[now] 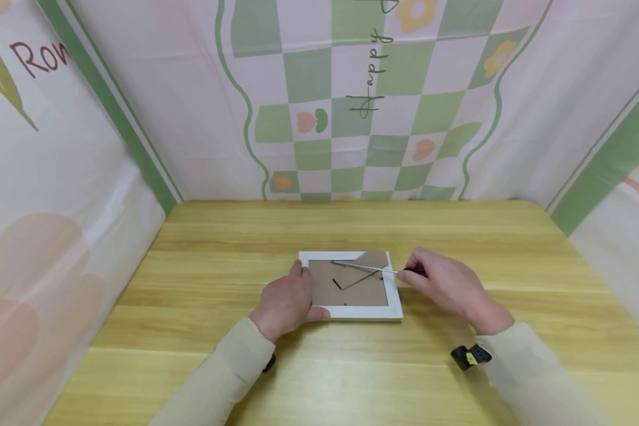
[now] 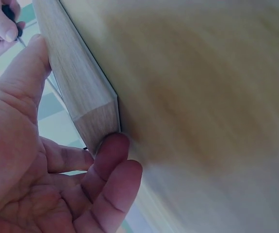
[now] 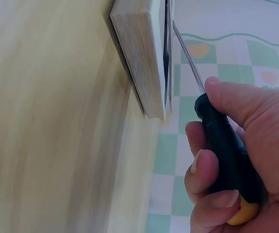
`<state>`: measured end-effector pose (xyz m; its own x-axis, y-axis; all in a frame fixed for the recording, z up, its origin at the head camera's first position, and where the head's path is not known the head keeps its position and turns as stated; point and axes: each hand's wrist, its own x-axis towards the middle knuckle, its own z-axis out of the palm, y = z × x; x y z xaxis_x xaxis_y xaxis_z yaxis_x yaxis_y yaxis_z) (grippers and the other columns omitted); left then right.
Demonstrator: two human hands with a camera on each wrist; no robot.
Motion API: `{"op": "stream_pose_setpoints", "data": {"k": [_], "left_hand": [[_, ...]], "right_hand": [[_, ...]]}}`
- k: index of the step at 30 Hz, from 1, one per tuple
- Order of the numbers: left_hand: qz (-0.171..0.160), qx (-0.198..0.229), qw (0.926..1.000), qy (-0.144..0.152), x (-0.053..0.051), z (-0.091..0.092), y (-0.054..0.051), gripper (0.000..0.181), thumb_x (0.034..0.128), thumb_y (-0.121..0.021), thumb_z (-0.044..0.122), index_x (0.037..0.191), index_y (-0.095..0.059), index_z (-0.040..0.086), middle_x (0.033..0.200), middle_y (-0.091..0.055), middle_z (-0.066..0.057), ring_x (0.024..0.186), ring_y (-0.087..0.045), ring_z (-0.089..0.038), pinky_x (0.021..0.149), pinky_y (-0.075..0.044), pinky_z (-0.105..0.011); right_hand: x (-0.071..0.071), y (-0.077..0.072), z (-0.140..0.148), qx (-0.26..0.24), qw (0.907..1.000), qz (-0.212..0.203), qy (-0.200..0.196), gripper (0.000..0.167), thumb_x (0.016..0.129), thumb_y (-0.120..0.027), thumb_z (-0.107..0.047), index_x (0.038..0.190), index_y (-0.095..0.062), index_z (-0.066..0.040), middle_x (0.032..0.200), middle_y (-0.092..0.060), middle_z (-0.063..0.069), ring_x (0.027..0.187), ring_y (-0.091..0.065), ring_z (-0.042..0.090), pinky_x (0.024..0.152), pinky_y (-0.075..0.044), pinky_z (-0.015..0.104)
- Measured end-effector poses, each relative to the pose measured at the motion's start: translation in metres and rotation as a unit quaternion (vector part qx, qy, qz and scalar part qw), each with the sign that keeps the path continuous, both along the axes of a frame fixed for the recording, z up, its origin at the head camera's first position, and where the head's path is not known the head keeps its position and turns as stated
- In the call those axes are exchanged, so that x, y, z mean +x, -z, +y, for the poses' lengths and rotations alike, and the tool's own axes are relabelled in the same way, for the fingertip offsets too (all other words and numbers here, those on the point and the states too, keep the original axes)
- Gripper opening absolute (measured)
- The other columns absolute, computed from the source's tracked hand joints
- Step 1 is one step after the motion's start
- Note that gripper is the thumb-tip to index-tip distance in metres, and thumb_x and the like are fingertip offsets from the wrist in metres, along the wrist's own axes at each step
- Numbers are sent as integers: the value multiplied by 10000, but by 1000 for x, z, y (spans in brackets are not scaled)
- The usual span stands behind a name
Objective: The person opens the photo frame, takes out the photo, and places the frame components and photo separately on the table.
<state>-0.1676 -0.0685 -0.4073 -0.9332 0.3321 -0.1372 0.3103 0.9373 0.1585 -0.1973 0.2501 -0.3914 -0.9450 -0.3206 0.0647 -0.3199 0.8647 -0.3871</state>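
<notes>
Right hand [image 1: 447, 284] curls fingers round a screwdriver [image 3: 226, 148], its metal shaft slim; left hand [image 1: 284, 300] grips a rectangular picture frame [image 1: 364, 312], white-faced with wood-grained sides and flat brown backing [image 1: 366, 296]

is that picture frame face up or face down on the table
The picture frame lies face down: the head view shows its brown backing board uppermost, with small dark tabs at the edges.
</notes>
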Motion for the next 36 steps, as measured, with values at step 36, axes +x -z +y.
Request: {"op": "stream_pose_setpoints", "data": {"k": [36], "left_hand": [[356, -91, 9993, 99, 1, -1, 1, 987, 807, -766, 685, 1353, -561, -111, 1532, -477, -315, 474, -504, -160, 410, -437, -295]], "right_hand": [[-59, -22, 20, -628, 9772, -2002, -328, 457, 1010, -631, -540, 961, -689, -89, 913, -703, 48, 567, -444, 142, 558, -440, 320]]}}
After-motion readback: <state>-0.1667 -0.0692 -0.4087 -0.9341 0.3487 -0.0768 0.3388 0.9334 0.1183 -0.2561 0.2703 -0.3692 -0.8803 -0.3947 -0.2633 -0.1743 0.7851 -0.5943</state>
